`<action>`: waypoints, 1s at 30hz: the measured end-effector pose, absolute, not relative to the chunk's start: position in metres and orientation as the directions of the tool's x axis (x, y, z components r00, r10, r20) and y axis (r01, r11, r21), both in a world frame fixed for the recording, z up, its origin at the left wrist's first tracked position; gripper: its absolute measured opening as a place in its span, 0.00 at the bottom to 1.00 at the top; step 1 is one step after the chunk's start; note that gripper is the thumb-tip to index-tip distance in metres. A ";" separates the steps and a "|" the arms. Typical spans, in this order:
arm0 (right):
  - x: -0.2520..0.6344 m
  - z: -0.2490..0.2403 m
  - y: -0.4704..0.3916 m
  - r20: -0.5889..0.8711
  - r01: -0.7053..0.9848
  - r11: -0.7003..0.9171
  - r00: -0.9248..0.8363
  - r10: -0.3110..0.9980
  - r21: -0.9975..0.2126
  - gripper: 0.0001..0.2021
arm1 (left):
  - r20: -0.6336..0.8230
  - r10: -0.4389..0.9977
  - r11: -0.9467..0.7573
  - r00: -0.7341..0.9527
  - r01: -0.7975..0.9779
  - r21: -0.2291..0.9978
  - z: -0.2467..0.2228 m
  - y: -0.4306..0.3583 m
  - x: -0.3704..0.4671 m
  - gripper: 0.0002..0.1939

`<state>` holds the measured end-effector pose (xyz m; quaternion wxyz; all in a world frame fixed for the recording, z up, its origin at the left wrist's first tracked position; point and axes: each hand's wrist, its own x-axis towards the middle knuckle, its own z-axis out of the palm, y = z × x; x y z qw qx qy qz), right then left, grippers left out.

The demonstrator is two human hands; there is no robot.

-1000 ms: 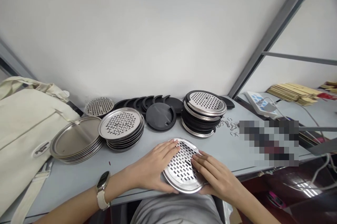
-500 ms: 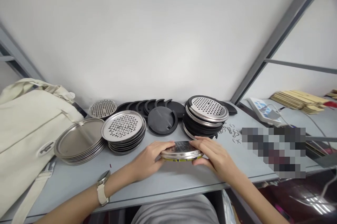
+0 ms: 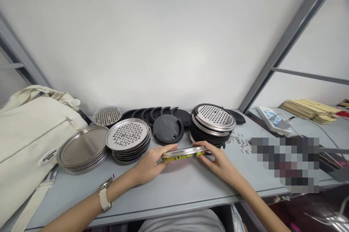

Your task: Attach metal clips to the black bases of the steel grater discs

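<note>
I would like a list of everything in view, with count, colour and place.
disc: one, silver, yellow-patterned underneath, between hands
plates: one stack, silver, left
graters: one stack, silver-topped, beside plates
rough disc: one, silver, back left
lids: several, black, back
mixed stack: one, silver and black, behind right hand
rings: several, silver, right
bag: one, cream, far left
box: one, white-blue, right
boards: one pile, tan, far right
table: grey, below
wall: white, behind
bars: several, grey, both sides
pixelated patch: contents unclear
watch: one, cream strap, left wrist
hands: left, right, bare, centre
</note>
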<state>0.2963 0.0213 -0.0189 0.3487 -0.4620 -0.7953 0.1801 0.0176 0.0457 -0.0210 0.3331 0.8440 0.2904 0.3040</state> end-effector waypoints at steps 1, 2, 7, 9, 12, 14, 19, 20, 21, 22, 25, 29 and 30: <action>0.297 -0.020 0.023 0.392 0.602 0.511 -0.330 0.859 -0.614 0.12 | 0.319 0.693 -0.608 0.646 0.286 0.741 -0.021 0.046 0.018 0.26; 0.298 -0.021 0.024 0.397 0.593 0.516 -0.331 0.856 -0.618 0.11 | 0.319 0.692 -0.608 0.647 0.284 0.742 -0.020 0.046 0.018 0.26; 0.302 -0.023 0.024 0.404 0.576 0.527 -0.339 0.850 -0.625 0.11 | 0.325 0.681 -0.610 0.656 0.263 0.748 -0.024 0.048 0.017 0.26; 0.302 -0.023 0.023 0.409 0.581 0.530 -0.339 0.847 -0.618 0.11 | 0.327 0.675 -0.612 0.662 0.255 0.748 -0.026 0.048 0.017 0.26; 0.304 -0.022 0.021 0.413 0.586 0.527 -0.329 0.849 -0.615 0.11 | 0.318 0.684 -0.598 0.657 0.254 0.760 -0.026 0.048 0.017 0.24; 0.305 -0.023 0.021 0.412 0.586 0.512 -0.309 0.858 -0.628 0.12 | 0.289 0.701 -0.561 0.652 0.253 0.789 -0.023 0.046 0.018 0.25; 0.307 -0.026 0.021 0.420 0.581 0.472 -0.234 0.877 -0.662 0.13 | 0.297 0.755 -0.533 0.585 0.282 0.798 -0.017 0.045 0.022 0.28; 0.307 -0.026 0.021 0.411 0.580 0.466 -0.234 0.881 -0.668 0.13 | 0.306 0.760 -0.545 0.574 0.305 0.781 -0.017 0.045 0.022 0.23; 0.307 -0.026 0.020 0.400 0.579 0.461 -0.240 0.884 -0.672 0.12 | 0.312 0.764 -0.555 0.566 0.328 0.764 -0.019 0.046 0.022 0.19; 0.306 -0.026 0.020 0.395 0.579 0.461 -0.245 0.885 -0.673 0.12 | 0.317 0.768 -0.562 0.556 0.350 0.749 -0.021 0.046 0.022 0.15; 0.305 -0.026 0.020 0.412 0.582 0.464 -0.230 0.882 -0.668 0.12 | 0.346 0.785 -0.572 0.513 0.386 0.724 -0.028 0.047 0.022 0.12; 0.301 -0.027 0.020 0.389 0.530 0.455 -0.240 0.890 -0.715 0.11 | 0.400 0.777 -0.602 0.486 0.384 0.700 -0.033 0.047 0.020 0.11; 0.299 -0.027 0.020 0.384 0.514 0.457 -0.250 0.889 -0.725 0.11 | 0.415 0.771 -0.611 0.482 0.381 0.694 -0.033 0.046 0.020 0.11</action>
